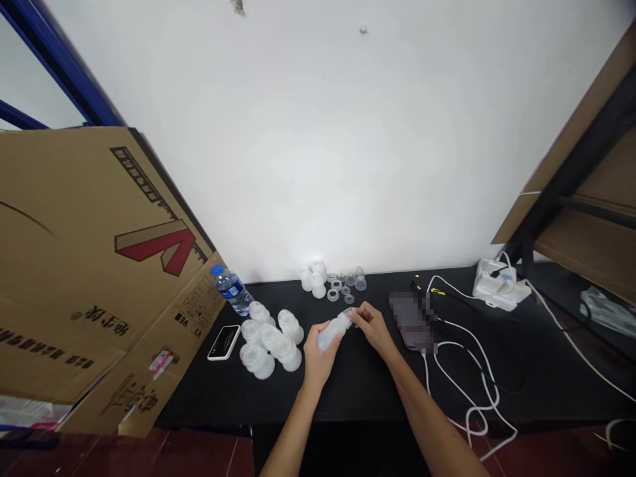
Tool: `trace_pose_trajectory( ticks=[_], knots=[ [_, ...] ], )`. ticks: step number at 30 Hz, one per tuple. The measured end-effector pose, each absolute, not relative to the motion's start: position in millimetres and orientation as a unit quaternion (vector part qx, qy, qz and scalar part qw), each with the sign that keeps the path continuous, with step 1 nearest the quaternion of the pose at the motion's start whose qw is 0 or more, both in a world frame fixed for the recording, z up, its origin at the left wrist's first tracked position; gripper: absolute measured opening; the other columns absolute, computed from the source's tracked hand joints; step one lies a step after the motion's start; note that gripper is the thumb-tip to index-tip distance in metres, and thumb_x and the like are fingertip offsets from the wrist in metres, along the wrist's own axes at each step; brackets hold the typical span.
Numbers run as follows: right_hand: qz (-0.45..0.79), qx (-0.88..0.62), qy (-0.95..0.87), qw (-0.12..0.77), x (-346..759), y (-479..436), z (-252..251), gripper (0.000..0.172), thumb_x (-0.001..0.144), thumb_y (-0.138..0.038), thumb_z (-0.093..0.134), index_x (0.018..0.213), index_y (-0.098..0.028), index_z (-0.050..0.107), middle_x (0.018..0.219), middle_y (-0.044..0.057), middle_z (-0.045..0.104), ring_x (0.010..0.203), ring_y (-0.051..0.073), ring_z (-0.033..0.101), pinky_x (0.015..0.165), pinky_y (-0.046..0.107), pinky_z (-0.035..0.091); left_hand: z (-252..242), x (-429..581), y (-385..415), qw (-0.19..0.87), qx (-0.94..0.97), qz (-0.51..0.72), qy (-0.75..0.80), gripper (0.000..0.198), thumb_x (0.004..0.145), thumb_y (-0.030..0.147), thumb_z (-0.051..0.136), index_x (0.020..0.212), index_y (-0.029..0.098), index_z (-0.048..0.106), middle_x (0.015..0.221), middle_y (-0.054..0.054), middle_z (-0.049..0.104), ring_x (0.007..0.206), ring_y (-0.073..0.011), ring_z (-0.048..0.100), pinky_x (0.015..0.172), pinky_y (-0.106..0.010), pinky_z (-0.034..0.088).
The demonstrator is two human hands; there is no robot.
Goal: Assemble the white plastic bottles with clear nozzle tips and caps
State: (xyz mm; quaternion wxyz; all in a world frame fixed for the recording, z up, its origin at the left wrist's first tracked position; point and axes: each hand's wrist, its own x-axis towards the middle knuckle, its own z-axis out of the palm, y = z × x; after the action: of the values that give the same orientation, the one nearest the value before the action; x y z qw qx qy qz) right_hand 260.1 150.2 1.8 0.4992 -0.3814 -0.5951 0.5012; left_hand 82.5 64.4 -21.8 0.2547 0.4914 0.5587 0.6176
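Left hand wraps the body of a frosted plastic bottle, fingers closed around it. Right hand is at the bottle's narrow far end, fingers pinched on it; can't tell if a small part sits between them. Bottle is held just above the black worktop, near middle.

Left of the hands: cluster of frosted bottle bodies, lying on their sides or tilted. Far edge: more frosted pieces by the wall, beside small clear rings and caps. Blue-capped water bottle, holding clear liquid, tilts at far left against a cardboard sheet. Black phone lies near it.

Right: pixelated phone just beside right hand, white cables, white pump unit far right.
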Motion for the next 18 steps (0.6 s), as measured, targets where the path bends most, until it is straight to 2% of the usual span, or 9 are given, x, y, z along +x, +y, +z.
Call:
trace_pose_trajectory(
  ticks=[6, 12, 15, 18],
  knots=[
    [0.507, -0.381, -0.566, 0.527, 255, 149, 5, 0.058, 0.083, -0.072, 0.08, 0.071, -0.025, 0.049, 0.066, -0.003, 0.059, 0.058, 0.015, 0.051, 0.055, 0.027, 0.041, -16, 84, 62, 0.184, 0.541, 0.591, 0.569, 0.034, 0.091, 0.043, 0.081, 0.116, 0.021, 0.073, 0.112, -0.012, 0.075, 0.104, -0.0333, 0.073, 0.095, -0.048, 0.061],
    [0.53, -0.362, -0.526, 0.558, 253, 151, -1, 0.056, 0.082, -0.066, 0.084, 0.07, -0.023, 0.051, 0.064, -0.004, 0.06, 0.052, 0.011, 0.044, 0.05, 0.024, 0.032, -21, 87, 59, 0.048, 0.633, 0.556, 0.536, 0.031, 0.099, 0.032, 0.074, 0.126, 0.019, 0.068, 0.119, -0.013, 0.071, 0.114, -0.0298, 0.073, 0.098, -0.048, 0.062],
    [0.562, -0.361, -0.496, 0.555, 251, 154, -5, 0.055, 0.078, -0.065, 0.088, 0.073, -0.022, 0.054, 0.071, -0.002, 0.066, 0.05, 0.009, 0.044, 0.047, 0.024, 0.03, -24, 91, 58, -0.009, 0.65, 0.547, 0.528, 0.03, 0.1, 0.025, 0.071, 0.13, 0.02, 0.066, 0.124, -0.014, 0.069, 0.118, -0.029, 0.071, 0.102, -0.048, 0.062],
    [0.592, -0.362, -0.439, 0.57, 247, 154, -7, 0.053, 0.074, -0.065, 0.091, 0.081, -0.021, 0.062, 0.076, -0.001, 0.069, 0.05, 0.009, 0.046, 0.047, 0.024, 0.035, -20, 96, 57, -0.008, 0.649, 0.547, 0.528, 0.034, 0.102, 0.024, 0.069, 0.134, 0.021, 0.062, 0.128, -0.015, 0.065, 0.122, -0.0292, 0.068, 0.105, -0.05, 0.06]
  ],
)
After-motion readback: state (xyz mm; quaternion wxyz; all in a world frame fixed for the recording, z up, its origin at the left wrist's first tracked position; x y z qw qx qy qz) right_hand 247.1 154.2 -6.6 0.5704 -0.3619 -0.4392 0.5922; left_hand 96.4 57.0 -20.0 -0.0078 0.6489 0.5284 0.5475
